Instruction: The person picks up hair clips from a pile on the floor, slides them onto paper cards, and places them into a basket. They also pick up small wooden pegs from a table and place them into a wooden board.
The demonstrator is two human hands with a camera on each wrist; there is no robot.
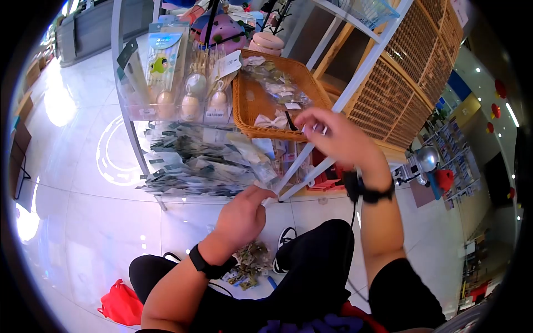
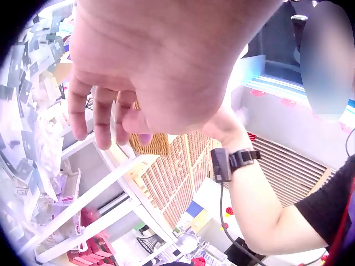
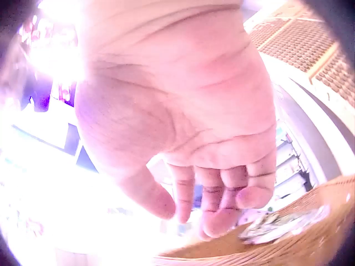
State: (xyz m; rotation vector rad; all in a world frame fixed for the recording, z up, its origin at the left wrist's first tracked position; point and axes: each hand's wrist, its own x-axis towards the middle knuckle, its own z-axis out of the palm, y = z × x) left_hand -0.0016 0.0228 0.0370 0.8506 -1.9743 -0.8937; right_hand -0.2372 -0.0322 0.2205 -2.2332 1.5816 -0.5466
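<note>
My right hand is over the near right edge of a brown wicker basket, its fingers loosely bent and nothing visible between them. A pale bow lies in the basket close to those fingertips. Farther back in it are several small clear packets. In the right wrist view, the palm and loosely curved fingers hang above the basket rim. Lower down, my left hand is in front of the shelf's lower tier, its fingertips near a whitish bit. Loosely hanging fingers show in the left wrist view.
Many flat packets crowd the lower shelf. Packaged round sponges stand left of the basket. A white metal post rises at the right, beside woven panels. Small packets lie on the floor by a red bag.
</note>
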